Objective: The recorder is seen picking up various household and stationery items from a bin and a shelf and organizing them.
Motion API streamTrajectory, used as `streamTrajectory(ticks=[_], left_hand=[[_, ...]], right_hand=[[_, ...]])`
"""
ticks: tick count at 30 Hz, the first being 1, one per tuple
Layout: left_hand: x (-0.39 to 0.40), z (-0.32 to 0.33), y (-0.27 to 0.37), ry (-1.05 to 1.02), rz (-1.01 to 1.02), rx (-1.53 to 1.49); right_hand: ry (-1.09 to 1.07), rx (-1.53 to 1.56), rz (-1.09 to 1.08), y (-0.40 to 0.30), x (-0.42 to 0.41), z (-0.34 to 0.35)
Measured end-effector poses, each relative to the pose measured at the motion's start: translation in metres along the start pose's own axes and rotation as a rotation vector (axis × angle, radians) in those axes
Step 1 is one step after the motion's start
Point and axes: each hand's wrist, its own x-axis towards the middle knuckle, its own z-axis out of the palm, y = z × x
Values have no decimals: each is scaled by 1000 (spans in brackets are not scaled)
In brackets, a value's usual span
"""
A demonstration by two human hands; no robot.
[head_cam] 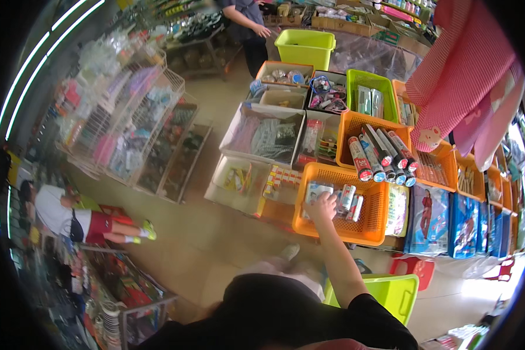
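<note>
My right hand (323, 207) reaches into the near orange plastic basket (369, 234), its fingers curled. Just beyond the fingers lies a white and blue packet (318, 190); whether they grip it is hidden. To the right of the hand, in the same basket, are several small rolls in printed wrap (346, 197). Behind stands another orange basket (348, 124) with several long wrapped rolls (378, 151), some black and some white, with red or blue ends. My left hand is out of view.
Small yellow and red boxes (282, 180) and a white carton of bagged goods (299, 131) stand left of the baskets. Pink checked cloth (459, 78) hangs at right. A lime-green bin (393, 291) is beside me. One person (249, 26) stands beyond; another (83, 218) is at left.
</note>
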Motion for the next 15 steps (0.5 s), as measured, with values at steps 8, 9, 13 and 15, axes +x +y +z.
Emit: streamTrajectory(ticks=[8,9,13,15], left_hand=[[19,-36,-6,86,63,-177],[46,-43,13,89,69,-206],[57,-100,111,-74,49,73],[81,-118,132,-142,78,43]], right_hand=[[-36,4,127,-3,-3,1],[-36,23,136,-2,-3,2],[-61,86,113,5,2,-4],[-21,36,53,12,-8,-20]])
